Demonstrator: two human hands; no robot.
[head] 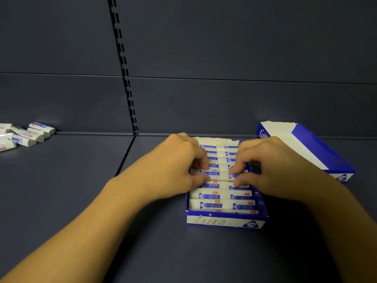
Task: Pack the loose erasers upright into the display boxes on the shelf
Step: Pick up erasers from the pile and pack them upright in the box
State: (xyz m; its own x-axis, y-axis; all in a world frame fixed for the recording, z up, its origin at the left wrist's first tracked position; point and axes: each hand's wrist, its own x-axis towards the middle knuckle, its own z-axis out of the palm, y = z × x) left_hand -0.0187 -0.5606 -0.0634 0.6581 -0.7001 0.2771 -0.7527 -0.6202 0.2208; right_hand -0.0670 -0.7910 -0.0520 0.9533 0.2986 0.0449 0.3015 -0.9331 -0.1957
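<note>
Both hands are over the open display box [225,221] on the shelf [81,201]: left hand [181,160] and right hand [271,162] pinch one eraser [219,175] among two packed rows. Loose erasers [24,134] lie far left; a second box [306,150] sits right.

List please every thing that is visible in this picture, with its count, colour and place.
display box: one, blue and white, front centre of the shelf, holding two rows of erasers.
packed erasers: two rows, exact count hidden by the hands, white with blue sleeves, inside the display box.
second box: one, blue and white, right rear, tilted; contents not visible.
loose erasers: a small pile, white with blue sleeves, far left rear.
shelf: one, dark grey, under everything.
back panel: dark grey, with a slotted upright.
left hand: pinching an eraser in the left row.
right hand: pinching an eraser in the right row.
</note>
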